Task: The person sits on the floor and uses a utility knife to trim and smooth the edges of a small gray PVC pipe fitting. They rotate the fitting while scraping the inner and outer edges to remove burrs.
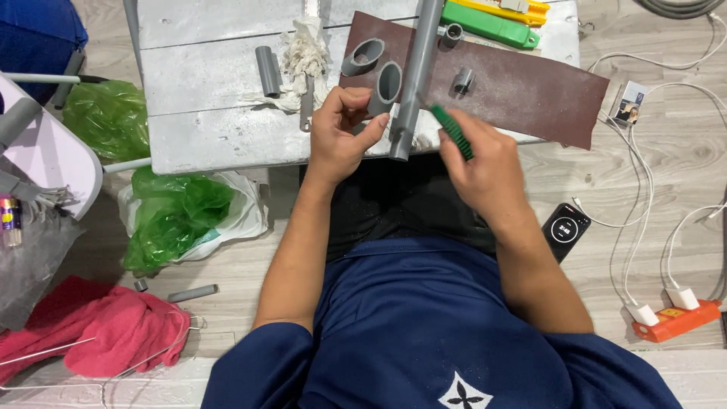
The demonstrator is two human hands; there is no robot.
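Left hand (342, 129) grips the grey pipe (413, 76) at the table (219, 113) edge, right hand (485, 170) clutches a green-handled blade (452, 130) at its end — several cut pieces (angled ones) (376, 70) already lie on the sandpaper (522, 95); I'd say mid-job.

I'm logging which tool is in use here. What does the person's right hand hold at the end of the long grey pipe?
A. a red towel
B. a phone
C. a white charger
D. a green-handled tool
D: the right hand grips a green-handled tool next to the near end of the long grey pipe, while the left hand is at that pipe end.
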